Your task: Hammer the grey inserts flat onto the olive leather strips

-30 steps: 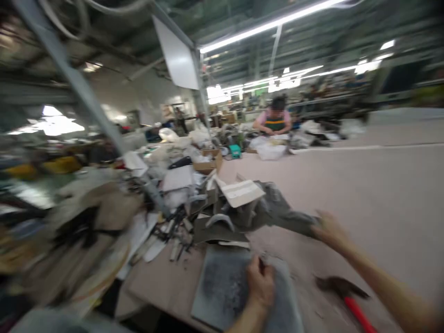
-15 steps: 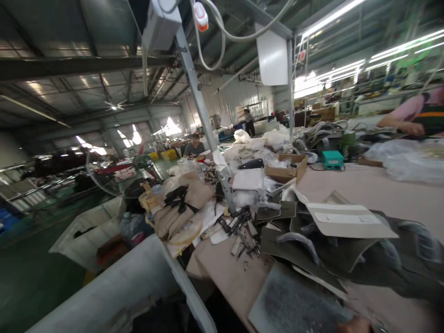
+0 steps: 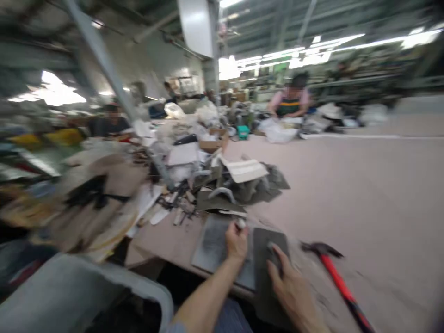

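One small pale piece (image 3: 240, 223), blurred, sits pinched in the closed left hand (image 3: 237, 241), above the grey board (image 3: 211, 245). The right hand (image 3: 287, 277) is half closed, thumb and fingers around a grey strip (image 3: 272, 250) on the dark panel (image 3: 262, 252), which lies just right of the board at the table's (image 3: 364, 194) edge. A red-handled hammer (image 3: 333, 269) lies farther right.

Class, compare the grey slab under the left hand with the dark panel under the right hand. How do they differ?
Colour: the slab is paler and bluish; the panel is darker.
Place: the panel lies between the slab and the hammer; the slab is left of the panel.
Hands: the left hand is over the slab, the right hand over the panel.
Both look flat and greyish.
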Available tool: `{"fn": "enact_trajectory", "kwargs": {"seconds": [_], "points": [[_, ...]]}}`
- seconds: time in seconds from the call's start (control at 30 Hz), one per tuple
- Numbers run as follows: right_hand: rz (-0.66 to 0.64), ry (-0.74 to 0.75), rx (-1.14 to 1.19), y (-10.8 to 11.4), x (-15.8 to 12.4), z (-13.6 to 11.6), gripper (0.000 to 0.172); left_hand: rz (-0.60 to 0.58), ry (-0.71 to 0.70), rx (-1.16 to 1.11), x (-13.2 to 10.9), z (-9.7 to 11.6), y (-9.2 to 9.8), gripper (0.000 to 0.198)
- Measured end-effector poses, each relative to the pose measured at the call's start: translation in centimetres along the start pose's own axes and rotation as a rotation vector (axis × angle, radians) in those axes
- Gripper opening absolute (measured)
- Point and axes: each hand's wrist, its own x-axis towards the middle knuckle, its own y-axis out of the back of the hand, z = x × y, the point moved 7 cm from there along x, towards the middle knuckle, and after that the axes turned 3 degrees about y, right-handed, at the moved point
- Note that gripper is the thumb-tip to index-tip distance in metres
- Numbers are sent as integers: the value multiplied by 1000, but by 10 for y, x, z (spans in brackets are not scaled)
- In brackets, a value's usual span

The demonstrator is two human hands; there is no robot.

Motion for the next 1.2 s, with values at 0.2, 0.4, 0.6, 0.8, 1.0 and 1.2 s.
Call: {"fn": "enact_trajectory", "kwargs": {"seconds": [0.2,0.4,0.6,0.8,1.0,1.2], "points": [[-23,-204,103,-13,-15,2,52,-219,51,-391,18,-18,-76,37],[46,-259,217,-14,-21,5,41,-451,8,-339,7,-7,-109,31],[90,-242,244,-17,-18,13,32,-522,-12,-291,-3,-20,-122,28],[93,-241,301,-17,-19,18,34,-538,16,-270,-2,-21,-123,32],[87,-254,348,-20,-20,18,36,-535,-27,-212,-3,-22,-127,26],[103,-145,375,12,-22,29,36,-462,-220,-2,-9,-8,-121,14]]}}
